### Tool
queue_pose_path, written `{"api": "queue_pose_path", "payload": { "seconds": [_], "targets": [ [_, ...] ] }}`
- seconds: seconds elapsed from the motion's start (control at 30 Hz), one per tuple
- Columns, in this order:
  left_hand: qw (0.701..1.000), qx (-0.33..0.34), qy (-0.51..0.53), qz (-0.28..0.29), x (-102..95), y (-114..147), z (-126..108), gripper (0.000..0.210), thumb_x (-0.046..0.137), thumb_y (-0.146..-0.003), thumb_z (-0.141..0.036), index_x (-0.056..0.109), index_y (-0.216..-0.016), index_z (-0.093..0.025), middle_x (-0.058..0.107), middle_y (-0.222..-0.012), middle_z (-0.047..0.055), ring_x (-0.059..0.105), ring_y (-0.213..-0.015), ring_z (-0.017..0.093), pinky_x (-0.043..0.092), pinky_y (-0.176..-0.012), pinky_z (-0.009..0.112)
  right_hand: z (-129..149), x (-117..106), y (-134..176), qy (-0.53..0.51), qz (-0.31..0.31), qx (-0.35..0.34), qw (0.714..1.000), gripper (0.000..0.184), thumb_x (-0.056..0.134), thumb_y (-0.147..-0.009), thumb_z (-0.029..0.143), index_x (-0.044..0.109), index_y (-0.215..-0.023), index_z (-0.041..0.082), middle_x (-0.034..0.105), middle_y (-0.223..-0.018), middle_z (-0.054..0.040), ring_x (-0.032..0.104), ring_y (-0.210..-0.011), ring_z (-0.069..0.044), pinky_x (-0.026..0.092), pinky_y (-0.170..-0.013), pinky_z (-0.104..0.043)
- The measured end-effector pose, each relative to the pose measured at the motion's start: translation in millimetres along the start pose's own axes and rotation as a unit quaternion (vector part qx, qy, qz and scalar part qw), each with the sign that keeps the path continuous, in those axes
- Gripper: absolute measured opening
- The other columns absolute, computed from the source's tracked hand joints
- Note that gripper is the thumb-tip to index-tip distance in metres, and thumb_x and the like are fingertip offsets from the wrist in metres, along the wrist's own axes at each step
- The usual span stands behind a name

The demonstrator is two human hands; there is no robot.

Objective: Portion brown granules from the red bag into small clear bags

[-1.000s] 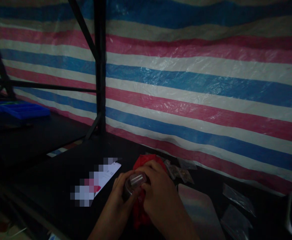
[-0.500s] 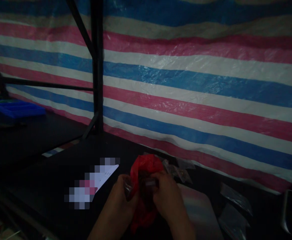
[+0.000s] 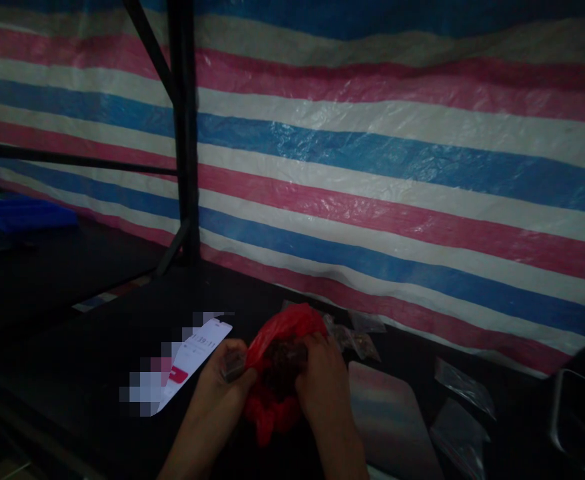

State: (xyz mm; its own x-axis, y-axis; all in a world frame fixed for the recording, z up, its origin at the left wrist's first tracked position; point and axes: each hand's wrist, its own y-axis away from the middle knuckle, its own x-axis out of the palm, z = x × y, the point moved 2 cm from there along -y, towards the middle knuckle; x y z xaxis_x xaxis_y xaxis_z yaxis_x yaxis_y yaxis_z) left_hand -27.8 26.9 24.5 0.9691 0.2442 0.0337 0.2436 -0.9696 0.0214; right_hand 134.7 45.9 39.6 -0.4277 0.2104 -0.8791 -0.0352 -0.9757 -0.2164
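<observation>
A red plastic bag (image 3: 272,417) stands gaping on the black table between my hands. Dark contents (image 3: 283,365), too dim to identify, show inside it. My left hand (image 3: 222,383) is closed at the bag's left rim, with a small clear plastic packet (image 3: 233,365) in its curled fingers. At the right side of the mouth, my right hand (image 3: 326,383) reaches in with bent fingers over the dark contents; its fingertips are partly hidden, so what they grip cannot be made out.
A lit phone-like screen (image 3: 197,363) lies left of my hands. To the right are a shiny flat panel (image 3: 392,420), clear plastic packets (image 3: 465,387) and a metal-rimmed object (image 3: 556,413). A blue tray (image 3: 37,215) sits far left, past a black frame post (image 3: 186,147).
The small packet that was in my right hand at the bag's mouth no longer shows there. My right fingers have gone into the bag, whose mouth is wider. The view has shifted slightly.
</observation>
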Motion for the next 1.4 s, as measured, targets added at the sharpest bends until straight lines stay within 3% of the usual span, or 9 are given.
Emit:
{"api": "queue_pose_path", "payload": {
  "seconds": [0.1,0.3,0.5,0.67,0.83,0.9,1.07,1.2,1.4],
  "targets": [
    [1.000,-0.004,0.013,0.019,-0.6,0,4,0.023,0.069,-0.069,-0.038,0.061,-0.086,-0.023,0.066,-0.078,-0.001,0.067,-0.071,0.019,0.055,-0.062,0.028,2,0,1,-0.034,0.017,-0.030,0.999,0.058,0.050,-0.072,-0.008,0.076,-0.118,0.017,0.074,-0.125,-0.0119,0.063,-0.124,-0.032,0.048,-0.108,-0.045],
    [0.996,-0.035,0.056,0.067,-0.7,-3,13,0.023,0.069,-0.072,-0.032,0.062,-0.092,-0.023,0.069,-0.080,0.000,0.068,-0.072,0.019,0.055,-0.064,0.028,1,0,3,-0.098,0.006,0.012,0.995,0.047,0.059,-0.077,-0.003,0.078,-0.113,0.020,0.076,-0.120,-0.0107,0.067,-0.120,-0.030,0.048,-0.107,-0.044],
    [0.995,-0.042,0.072,0.052,-2.5,-9,18,0.031,0.070,-0.068,-0.032,0.061,-0.097,-0.023,0.074,-0.088,0.002,0.076,-0.082,0.024,0.058,-0.069,0.032,-1,9,-2,-0.243,0.012,0.053,0.969,0.044,0.059,-0.078,-0.001,0.080,-0.110,0.021,0.081,-0.114,-0.0072,0.074,-0.112,-0.025,0.053,-0.102,-0.038],
    [0.996,0.051,0.052,0.051,-4.5,-13,23,0.027,0.069,-0.071,-0.023,0.059,-0.097,-0.025,0.074,-0.094,0.001,0.075,-0.092,0.024,0.059,-0.079,0.033,-9,5,-5,-0.365,0.054,0.029,0.929,0.044,0.056,-0.078,-0.001,0.078,-0.111,0.016,0.082,-0.116,-0.0080,0.076,-0.111,-0.022,0.054,-0.103,-0.036],
    [0.991,0.100,0.009,0.088,1.1,-10,23,0.022,0.067,-0.086,-0.027,0.056,-0.105,-0.026,0.073,-0.102,0.002,0.074,-0.096,0.024,0.059,-0.081,0.034,2,-19,2,-0.445,0.103,-0.028,0.889,0.041,0.059,-0.079,0.003,0.078,-0.111,0.020,0.082,-0.113,-0.0043,0.076,-0.109,-0.022,0.055,-0.099,-0.035],
    [0.989,0.114,-0.012,0.097,3.1,-7,23,0.020,0.064,-0.091,-0.032,0.056,-0.108,-0.027,0.074,-0.105,0.003,0.074,-0.098,0.024,0.058,-0.084,0.034,13,-27,7,-0.430,0.093,-0.039,0.897,0.041,0.059,-0.080,0.003,0.077,-0.113,0.021,0.081,-0.113,-0.0040,0.075,-0.108,-0.021,0.054,-0.099,-0.035],
    [0.988,0.113,-0.033,0.103,3.3,-5,26,0.024,0.068,-0.091,-0.039,0.061,-0.109,-0.026,0.076,-0.107,0.004,0.074,-0.099,0.025,0.058,-0.087,0.035,41,-34,17,-0.279,0.042,-0.123,0.951,0.049,0.055,-0.077,-0.003,0.077,-0.110,0.026,0.073,-0.117,-0.0030,0.065,-0.117,-0.022,0.045,-0.107,-0.038],
    [0.987,0.121,-0.012,0.104,3.2,-5,27,0.027,0.069,-0.089,-0.037,0.059,-0.111,-0.026,0.076,-0.106,0.004,0.075,-0.097,0.025,0.058,-0.087,0.036,52,-35,21,-0.229,0.059,-0.156,0.959,0.050,0.052,-0.076,-0.003,0.078,-0.106,0.028,0.071,-0.111,-0.0019,0.065,-0.108,-0.021,0.047,-0.095,-0.035],
    [0.988,0.095,0.040,0.112,2.4,3,14,0.038,0.077,-0.079,-0.035,0.057,-0.110,-0.025,0.075,-0.107,0.006,0.075,-0.100,0.028,0.060,-0.086,0.037,52,-28,20,-0.201,0.050,-0.133,0.969,0.046,0.054,-0.076,-0.002,0.077,-0.103,0.027,0.070,-0.109,-0.0027,0.066,-0.104,-0.022,0.046,-0.090,-0.034]
  ]
}}
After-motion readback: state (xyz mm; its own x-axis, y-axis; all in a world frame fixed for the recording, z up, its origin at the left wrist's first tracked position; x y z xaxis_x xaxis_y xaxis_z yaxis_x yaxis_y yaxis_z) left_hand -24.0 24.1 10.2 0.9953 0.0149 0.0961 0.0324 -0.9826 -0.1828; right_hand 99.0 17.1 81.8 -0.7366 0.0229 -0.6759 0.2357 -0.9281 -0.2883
